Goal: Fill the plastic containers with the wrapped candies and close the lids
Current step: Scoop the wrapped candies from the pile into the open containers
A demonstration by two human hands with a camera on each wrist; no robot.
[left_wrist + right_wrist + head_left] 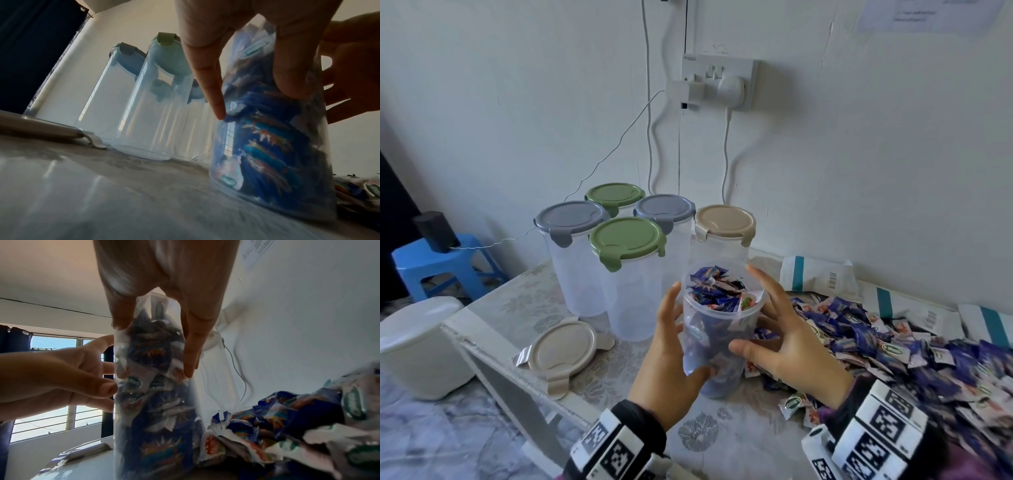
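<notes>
Clear plastic meets the fingers [207, 91] of the left hand [666, 359], which curl round the near-left wall of the open container [717, 329] with the thumb low on its front. The right hand [789, 337] is spread on the opposite side, thumb pressed to the wall and fingers reaching round the back near the rim; from the right wrist view its fingertips [190, 356] lie flat on the plastic, so both hands hold the same container. It stands upright on the desk [736, 442], lidless, packed almost to the rim with wrapped candies [719, 291] in blue and white wrappers. Just to its right a loose heap of candies [914, 346] spreads over the desk. To its left lies a beige lid [563, 349], flat and apart from the container. Behind stand five closed containers, all looking empty: a green-lidded one [628, 240] nearest, a grey-lidded one [571, 217] to its left, a beige-lidded one [724, 221] to the right, another green [614, 193] and another grey [664, 207] at the back. White packets with teal stripes [818, 274] lie along the wall beyond the heap.
</notes>
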